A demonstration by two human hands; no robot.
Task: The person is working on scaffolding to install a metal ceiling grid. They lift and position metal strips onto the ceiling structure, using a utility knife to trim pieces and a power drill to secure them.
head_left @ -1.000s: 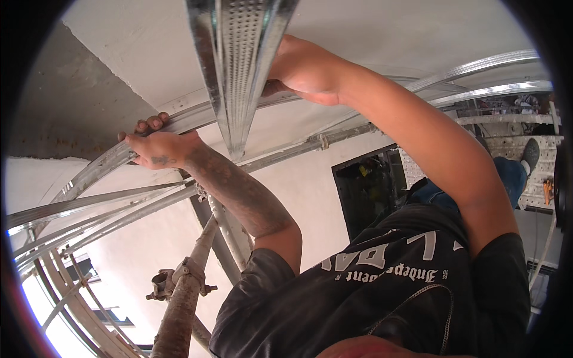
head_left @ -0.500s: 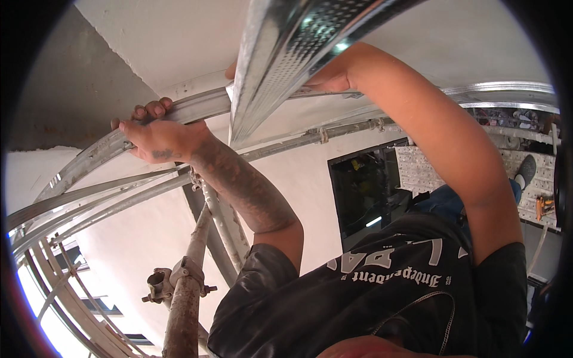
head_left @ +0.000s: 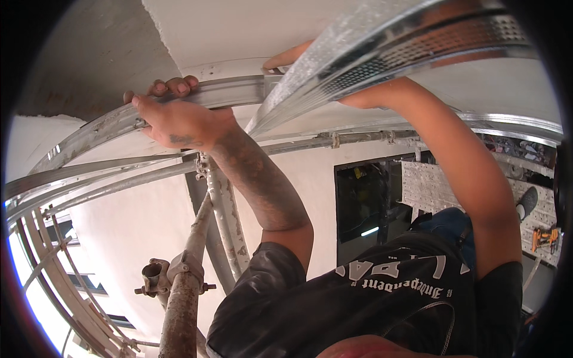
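Observation:
Overhead, a long grey metal channel point(head_left: 230, 92) runs across the ceiling edge, bent by the lens. My left hand point(head_left: 179, 122) is closed round it, fingers over its top and thumb along the near side. A shiny perforated metal channel point(head_left: 382, 65) slants across the foreground and meets the grey one near its lower end. Behind it is my right hand point(head_left: 373, 96), mostly hidden; a finger shows past its left side at the joint, and the palm shows below. That hand appears closed on the metal there, though its exact grip is hidden.
A rusty scaffold pole point(head_left: 184, 304) with a clamp point(head_left: 158, 275) rises below my left arm. Horizontal pipes point(head_left: 298, 144) cross the white wall. At right are a perforated platform point(head_left: 441, 182), an orange power tool point(head_left: 544, 239) and a grey shoe point(head_left: 527, 201). A dark window point(head_left: 364, 203) sits low in the wall.
The whole view has shifted, so both hands and the channel appear farther right. The perforated channel now slants lower across the view. My left hand keeps its hold.

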